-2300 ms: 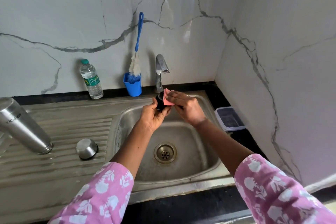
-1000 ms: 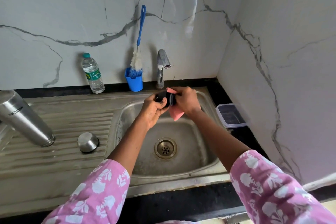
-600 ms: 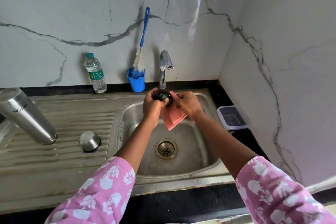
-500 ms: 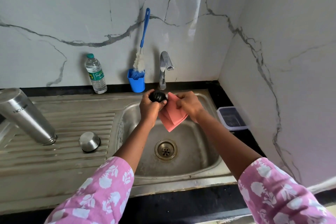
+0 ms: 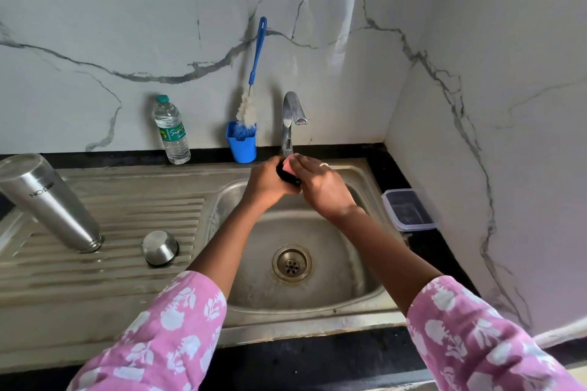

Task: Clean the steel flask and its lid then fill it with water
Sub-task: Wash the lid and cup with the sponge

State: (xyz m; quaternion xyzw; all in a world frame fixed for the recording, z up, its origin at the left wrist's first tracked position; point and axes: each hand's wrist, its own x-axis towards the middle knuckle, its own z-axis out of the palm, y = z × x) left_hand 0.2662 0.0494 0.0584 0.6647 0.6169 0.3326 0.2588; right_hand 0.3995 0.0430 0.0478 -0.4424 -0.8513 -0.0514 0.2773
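Over the sink basin [image 5: 365, 267], below the tap [image 5: 290, 117], my left hand [image 5: 265, 184] grips a small black lid [image 5: 287, 177]. My right hand [image 5: 320, 187] presses a pink cloth [image 5: 287, 163] against the lid; only a small edge of the cloth shows between the hands. The steel flask [image 5: 47, 200] stands upside down on the ribbed drainboard at the left. A steel cap [image 5: 159, 247] sits mouth down beside it.
A blue cup [image 5: 242, 146] holding a bottle brush [image 5: 251, 98] and a plastic water bottle [image 5: 171, 132] stand against the marble back wall. A lidded plastic box [image 5: 408, 209] lies on the black counter right of the sink. No water runs from the tap.
The hanging pink cloth has been gathered up between the hands and is now mostly hidden. My right hand has closed over the lid; both hands stay under the tap.
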